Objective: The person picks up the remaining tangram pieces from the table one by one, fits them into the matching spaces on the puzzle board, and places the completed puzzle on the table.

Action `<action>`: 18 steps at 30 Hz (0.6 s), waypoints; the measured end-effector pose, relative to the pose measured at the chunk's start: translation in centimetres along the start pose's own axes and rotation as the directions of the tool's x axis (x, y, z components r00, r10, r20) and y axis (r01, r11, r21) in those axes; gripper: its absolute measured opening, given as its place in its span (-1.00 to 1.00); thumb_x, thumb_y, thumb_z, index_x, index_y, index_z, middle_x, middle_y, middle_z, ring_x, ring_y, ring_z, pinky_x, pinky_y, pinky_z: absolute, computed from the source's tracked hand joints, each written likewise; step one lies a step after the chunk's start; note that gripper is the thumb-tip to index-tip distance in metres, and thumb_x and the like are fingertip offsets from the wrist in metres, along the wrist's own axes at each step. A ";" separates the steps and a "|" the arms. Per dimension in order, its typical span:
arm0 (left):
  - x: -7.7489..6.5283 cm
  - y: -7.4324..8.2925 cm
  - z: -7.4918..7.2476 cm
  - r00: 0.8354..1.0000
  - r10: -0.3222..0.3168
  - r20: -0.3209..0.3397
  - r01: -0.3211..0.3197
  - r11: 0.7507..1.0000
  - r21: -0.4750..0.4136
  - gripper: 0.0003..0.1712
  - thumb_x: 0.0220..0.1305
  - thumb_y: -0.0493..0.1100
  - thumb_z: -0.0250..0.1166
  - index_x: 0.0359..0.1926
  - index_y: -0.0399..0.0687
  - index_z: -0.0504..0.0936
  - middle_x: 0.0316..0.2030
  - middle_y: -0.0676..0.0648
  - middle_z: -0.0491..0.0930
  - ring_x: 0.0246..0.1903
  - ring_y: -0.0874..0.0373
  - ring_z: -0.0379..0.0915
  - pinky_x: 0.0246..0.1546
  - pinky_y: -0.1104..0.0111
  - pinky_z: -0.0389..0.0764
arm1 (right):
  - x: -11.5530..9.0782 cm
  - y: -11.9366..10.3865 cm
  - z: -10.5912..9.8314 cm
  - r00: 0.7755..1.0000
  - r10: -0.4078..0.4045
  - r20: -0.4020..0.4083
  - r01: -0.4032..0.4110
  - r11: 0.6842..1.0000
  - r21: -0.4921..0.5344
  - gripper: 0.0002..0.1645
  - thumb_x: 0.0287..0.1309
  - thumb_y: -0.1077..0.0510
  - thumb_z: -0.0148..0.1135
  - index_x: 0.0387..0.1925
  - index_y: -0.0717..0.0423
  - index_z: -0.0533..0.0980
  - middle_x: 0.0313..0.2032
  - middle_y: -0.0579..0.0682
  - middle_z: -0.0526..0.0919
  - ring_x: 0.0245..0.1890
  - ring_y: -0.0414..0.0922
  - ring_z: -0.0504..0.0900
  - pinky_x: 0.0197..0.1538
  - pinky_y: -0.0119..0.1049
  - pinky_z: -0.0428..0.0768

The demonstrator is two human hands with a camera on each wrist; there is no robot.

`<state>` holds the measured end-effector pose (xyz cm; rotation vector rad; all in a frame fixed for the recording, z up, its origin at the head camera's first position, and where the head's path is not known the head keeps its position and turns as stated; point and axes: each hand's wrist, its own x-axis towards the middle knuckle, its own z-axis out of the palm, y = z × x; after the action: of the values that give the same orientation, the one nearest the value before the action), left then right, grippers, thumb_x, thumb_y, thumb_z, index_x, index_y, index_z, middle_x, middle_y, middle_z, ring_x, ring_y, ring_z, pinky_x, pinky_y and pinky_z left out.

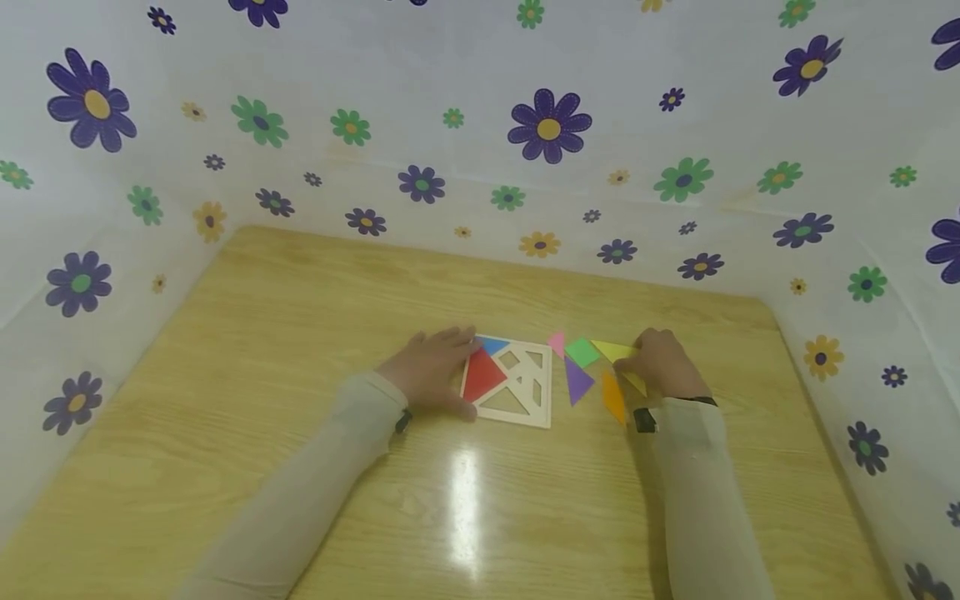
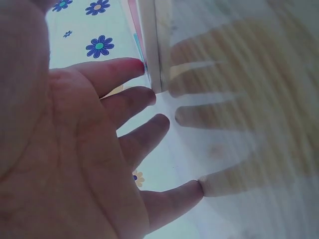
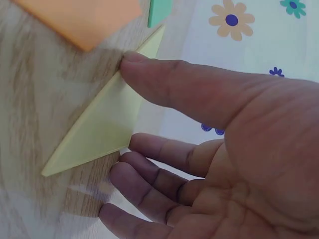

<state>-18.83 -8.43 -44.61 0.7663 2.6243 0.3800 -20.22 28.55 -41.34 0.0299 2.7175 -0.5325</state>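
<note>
A white tangram tray (image 1: 544, 400) lies flat on the table, with a red triangle (image 1: 482, 375) and a blue triangle (image 1: 493, 344) in its left part. Along its left edge rests my left hand (image 1: 431, 371), fingers spread and fairly straight; the left wrist view has fingertips at the tray's side (image 2: 150, 50). To the right of the tray, my right hand (image 1: 666, 365) pinches a large yellow triangle (image 3: 107, 114), thumb on its long edge and index fingertip at a corner. The other right fingers touch or hover by the tabletop, bent slightly.
Between tray and right hand lie a pink triangle (image 1: 557, 344), a green square (image 1: 582, 352), a purple triangle (image 1: 577, 382) and an orange parallelogram (image 1: 613, 398). Several cut-outs in the tray show wood. Flower-printed cloth (image 1: 480, 100) stands around the wooden table (image 1: 525, 500).
</note>
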 end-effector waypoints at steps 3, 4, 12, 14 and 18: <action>-0.1 0.2 0.0 1.000 -0.009 0.008 0.009 1.000 0.008 0.29 0.05 0.45 0.45 0.66 0.19 0.03 0.65 0.08 -0.11 0.63 0.07 -0.22 0.56 -0.17 -0.11 | 0.1 0.1 0.2 1.000 -0.002 -0.012 0.002 1.000 0.001 -0.57 0.22 0.08 0.38 -0.18 0.47 0.64 -0.46 0.07 0.53 -0.41 -0.03 0.43 -0.33 -0.25 0.42; -0.2 0.2 -0.1 1.000 -0.011 0.010 0.011 1.000 0.010 0.29 0.05 0.45 0.45 0.66 0.18 0.03 0.65 0.08 -0.11 0.63 0.07 -0.22 0.56 -0.17 -0.11 | 0.0 0.1 0.2 1.000 -0.001 -0.011 0.001 1.000 0.002 -0.58 0.22 0.08 0.37 -0.20 0.46 0.64 -0.47 0.06 0.51 -0.41 -0.03 0.42 -0.34 -0.25 0.41; -0.6 0.7 -0.4 1.000 -0.012 0.003 0.012 1.000 -0.008 0.27 0.08 0.40 0.47 0.66 0.13 0.06 0.65 0.03 -0.07 0.63 0.03 -0.19 0.56 -0.18 -0.11 | -0.7 0.2 0.2 0.998 0.067 -0.019 -0.066 0.997 0.031 -0.41 0.25 -0.03 0.35 -0.07 0.50 0.59 -0.30 0.22 0.52 -0.33 0.04 0.43 -0.32 -0.19 0.44; -0.5 0.7 -0.3 1.000 -0.015 0.002 0.015 1.000 -0.011 0.27 0.07 0.40 0.48 0.66 0.13 0.06 0.65 0.03 -0.07 0.63 0.02 -0.19 0.56 -0.18 -0.12 | -0.8 0.0 0.2 0.996 0.080 -0.024 -0.080 0.997 0.013 -0.45 0.24 -0.05 0.35 -0.23 0.47 0.58 -0.39 0.17 0.48 -0.38 0.02 0.42 -0.35 -0.21 0.41; -0.3 0.6 -0.2 1.000 -0.022 0.007 0.022 1.000 -0.011 0.28 0.06 0.42 0.47 0.66 0.16 0.05 0.65 0.05 -0.08 0.63 0.02 -0.20 0.56 -0.16 -0.13 | -0.8 -0.3 0.2 0.996 0.078 -0.039 -0.079 0.996 -0.029 -0.51 0.23 -0.03 0.34 -0.61 0.22 0.42 -0.61 -0.04 0.32 -0.53 -0.09 0.34 -0.44 -0.30 0.29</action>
<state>-18.44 -8.14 -44.16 0.7331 2.6198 0.3850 -19.42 28.28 -41.06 0.1396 2.7482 -0.4719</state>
